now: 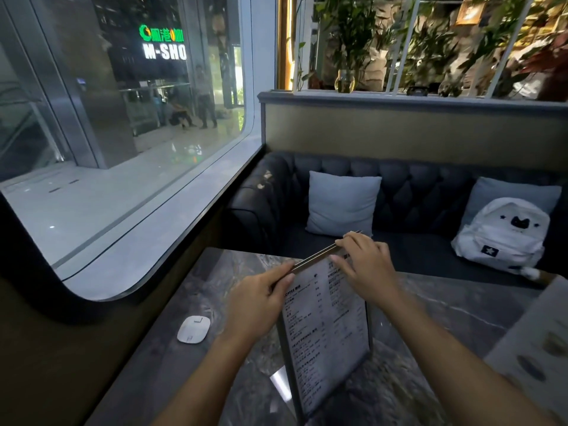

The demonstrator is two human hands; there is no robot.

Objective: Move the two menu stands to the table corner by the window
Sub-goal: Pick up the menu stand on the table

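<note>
Both hands pinch the top edge of the menu stand (325, 327): left hand (261, 299) at the near corner, right hand (365, 265) at the far. It stands mid-surface (215, 358), well short of the window corner. Judged light, rigid, smooth-framed; top-edge hold suits. Legible: "COFFEE", "FRUIT DRINKS"; outside sign (164, 43) "M-SHO".
</note>
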